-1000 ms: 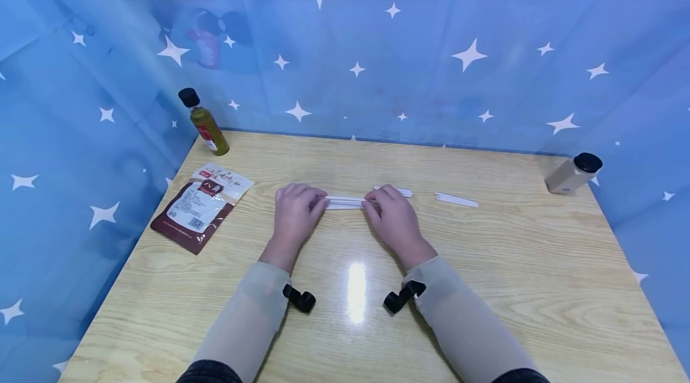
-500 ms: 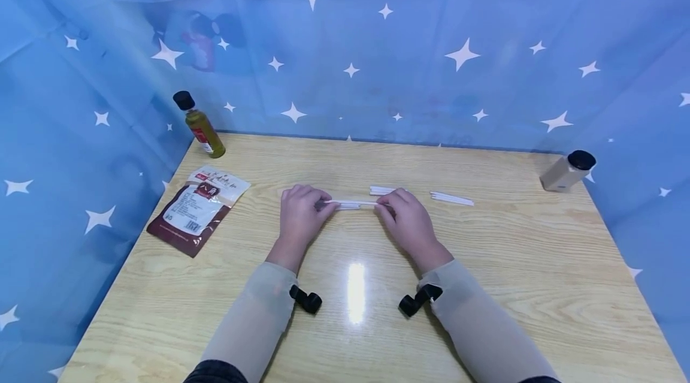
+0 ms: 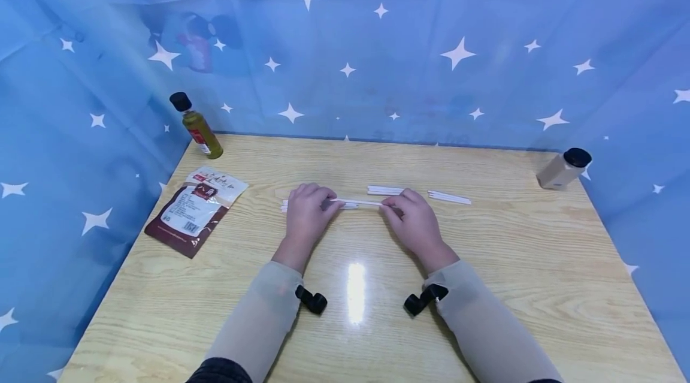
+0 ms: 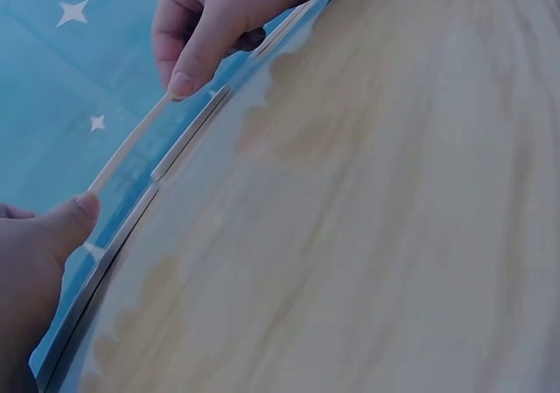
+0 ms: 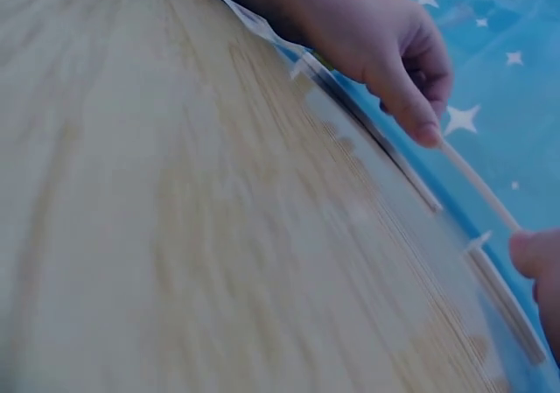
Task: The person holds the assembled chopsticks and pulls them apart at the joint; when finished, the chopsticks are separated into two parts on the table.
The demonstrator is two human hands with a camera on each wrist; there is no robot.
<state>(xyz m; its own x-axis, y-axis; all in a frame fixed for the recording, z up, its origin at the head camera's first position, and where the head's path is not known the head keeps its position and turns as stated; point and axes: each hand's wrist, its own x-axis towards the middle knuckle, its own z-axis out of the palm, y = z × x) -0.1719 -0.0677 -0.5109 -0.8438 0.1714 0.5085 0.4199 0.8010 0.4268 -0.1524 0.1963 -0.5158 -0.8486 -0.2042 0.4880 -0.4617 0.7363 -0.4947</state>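
Between my two hands spans a thin white stick (image 3: 357,201), raised a little off the table in both wrist views. My left hand (image 3: 307,210) pinches its left end between thumb and fingers. My right hand (image 3: 416,224) pinches the other end the same way. Beneath and behind the left hand lies a row of white sticks (image 3: 350,206), partly hidden by that hand. Just beyond the right hand is a second small group of white sticks (image 3: 381,190). A third group of white sticks (image 3: 450,197) lies further right.
A brown and white packet (image 3: 196,210) lies flat at the left of the wooden table (image 3: 345,347). An oil bottle (image 3: 200,131) with a black cap stands at the back left corner. At the back right is a black-lidded jar (image 3: 563,168). Blue star-patterned cloth (image 3: 409,89) surrounds the table.
Both hands have shifted right and lifted one stick away from the row in the middle. The sticks' left ends now show beside the left hand. The head view has turned slightly right.
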